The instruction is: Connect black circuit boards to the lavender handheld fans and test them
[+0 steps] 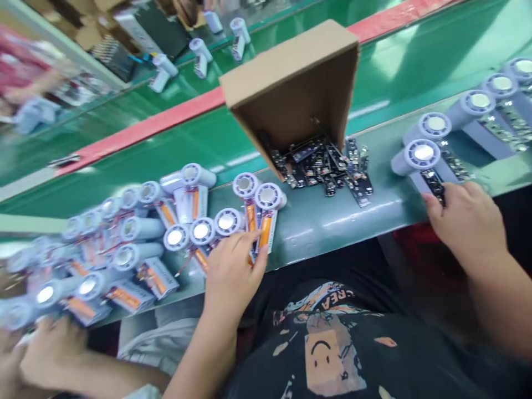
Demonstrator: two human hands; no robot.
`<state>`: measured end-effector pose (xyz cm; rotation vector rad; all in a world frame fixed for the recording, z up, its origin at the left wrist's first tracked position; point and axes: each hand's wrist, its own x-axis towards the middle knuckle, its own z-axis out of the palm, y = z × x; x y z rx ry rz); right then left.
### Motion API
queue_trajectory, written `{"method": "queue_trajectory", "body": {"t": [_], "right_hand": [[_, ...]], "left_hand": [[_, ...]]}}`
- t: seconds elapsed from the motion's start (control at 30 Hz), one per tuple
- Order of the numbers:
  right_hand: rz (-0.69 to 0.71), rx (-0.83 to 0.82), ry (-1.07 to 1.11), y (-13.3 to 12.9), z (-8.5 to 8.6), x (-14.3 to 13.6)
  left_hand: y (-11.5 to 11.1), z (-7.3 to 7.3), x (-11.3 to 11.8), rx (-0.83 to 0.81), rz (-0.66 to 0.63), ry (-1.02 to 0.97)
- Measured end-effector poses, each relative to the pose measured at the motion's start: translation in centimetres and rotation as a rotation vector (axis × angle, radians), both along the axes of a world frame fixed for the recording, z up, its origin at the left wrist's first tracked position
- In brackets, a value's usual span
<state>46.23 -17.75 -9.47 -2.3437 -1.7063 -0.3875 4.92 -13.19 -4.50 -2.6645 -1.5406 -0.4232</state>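
My left hand [233,271] is closed around the handle of a pale purple, hair-dryer-shaped housing [228,220] at the right end of a crowded group. Part of that handle is hidden by my fingers. Close beside it stands a similar housing [268,195] with an orange battery [265,230] in its open handle. On the right, my right hand [469,221] grips the handle end of another purple housing [421,153], with thumb and fingers on either side. A dark circuit board [433,184] lies in this handle.
A tipped cardboard box [291,66] spills small circuit boards [324,166] onto the green bench [316,227]. More housings [477,102] line the right. At lower left are a co-worker's hands [54,349]; another person's arm [41,83] is blurred beyond the red-edged divider [166,122].
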Motion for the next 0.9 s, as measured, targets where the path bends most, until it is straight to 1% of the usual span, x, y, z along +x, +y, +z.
{"method": "queue_trajectory", "body": {"t": [0.07, 0.1, 0.17, 0.2, 0.23, 0.27, 0.3, 0.33, 0.37, 0.43, 0.47, 0.53, 0.6, 0.67, 0.7, 0.73, 0.77, 0.8, 0.83, 0.87, 0.9], "right_hand": [[-0.065, 0.026, 0.046, 1.5, -1.1, 0.3], [-0.115, 0.064, 0.065, 2.2, -1.3, 0.0], [-0.189, 0.179, 0.077, 3.1, -1.1, -1.4], [-0.191, 0.241, 0.071, 3.3, -0.6, -2.4], [-0.136, 0.279, 0.063, 3.4, 0.0, -3.7], [-0.037, 0.285, 0.057, 3.4, 0.6, -5.1], [0.097, 0.236, 0.053, 3.4, 1.2, -6.6], [0.228, 0.132, 0.069, 3.4, 1.7, -8.0], [0.278, 0.061, 0.08, 3.5, 2.0, -9.2], [0.224, -0.061, 0.076, 4.0, 2.1, -10.8], [0.195, -0.115, 0.078, 4.3, 1.9, -11.2], [0.153, -0.181, 0.088, 4.6, 1.4, -11.1], [0.135, -0.186, 0.109, 4.4, 1.5, -10.3], [0.141, -0.137, 0.156, 3.7, 2.2, -9.4], [0.177, -0.1, 0.198, 3.2, 2.9, -9.2], [0.248, -0.059, 0.251, 2.6, 3.6, -9.2], [0.36, -0.012, 0.303, 2.1, 4.3, -9.4], [0.498, 0.036, 0.336, 1.5, 4.9, -10.0], [0.665, 0.069, 0.337, 1.1, 5.5, -10.8], [0.829, 0.108, 0.307, 0.7, 5.8, -11.8], [0.967, 0.142, 0.252, 0.4, 5.9, -12.8]], "left_hand": [[0.1, -0.3, 0.5, -0.043, 0.073, 0.126], [0.1, -0.3, 0.9, -0.058, 0.116, 0.173], [0.0, -0.2, 1.8, -0.085, 0.192, 0.236], [-0.1, 0.0, 2.3, -0.099, 0.216, 0.256], [-0.3, 0.2, 2.7, -0.112, 0.226, 0.268], [-0.5, 0.3, 3.1, -0.121, 0.22, 0.272], [-0.7, 0.3, 3.3, -0.125, 0.197, 0.264], [-0.8, 0.4, 3.5, -0.123, 0.16, 0.244], [-1.0, 0.3, 3.7, -0.115, 0.115, 0.215], [-1.2, 0.1, 3.8, -0.093, 0.016, 0.155], [-1.2, -0.1, 3.7, -0.084, -0.028, 0.133], [-1.1, -0.3, 3.5, -0.066, -0.096, 0.097], [-0.9, -0.5, 3.2, -0.044, -0.128, 0.053], [-0.8, -0.6, 2.8, -0.015, -0.136, -0.01], [-0.8, -0.5, 2.7, -0.005, -0.144, -0.049], [-0.8, -0.4, 2.7, -0.001, -0.16, -0.1], [-0.9, -0.2, 2.7, -0.007, -0.185, -0.165], [-1.0, 0.0, 2.8, -0.029, -0.216, -0.243], [-1.1, 0.3, 2.8, -0.081, -0.246, -0.332], [-1.2, 0.6, 2.9, -0.168, -0.266, -0.43], [-1.2, 0.9, 3.0, -0.299, -0.277, -0.521]]}}
